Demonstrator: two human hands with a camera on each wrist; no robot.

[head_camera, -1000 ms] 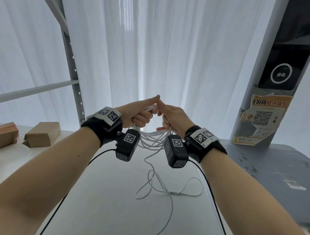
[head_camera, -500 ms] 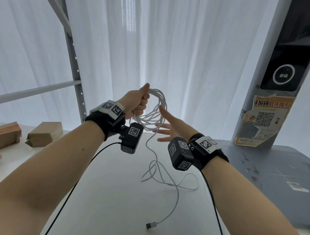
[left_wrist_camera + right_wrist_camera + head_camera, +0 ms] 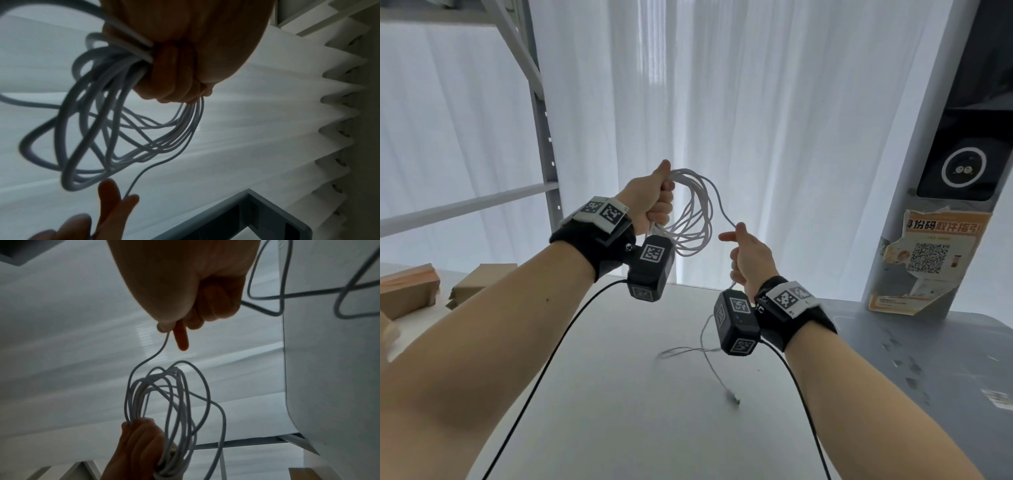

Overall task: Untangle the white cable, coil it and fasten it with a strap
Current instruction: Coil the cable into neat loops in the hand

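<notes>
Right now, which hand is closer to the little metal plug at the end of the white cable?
Right. The right hand pinches the cable's strand above the small metal plug dangling over the table; the left hand grips the coil farther off.

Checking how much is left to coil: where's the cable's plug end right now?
In the head view the plug end lies on the white table, below and slightly left of the right hand, at the end of the loose strand trailing down from that hand.
</notes>
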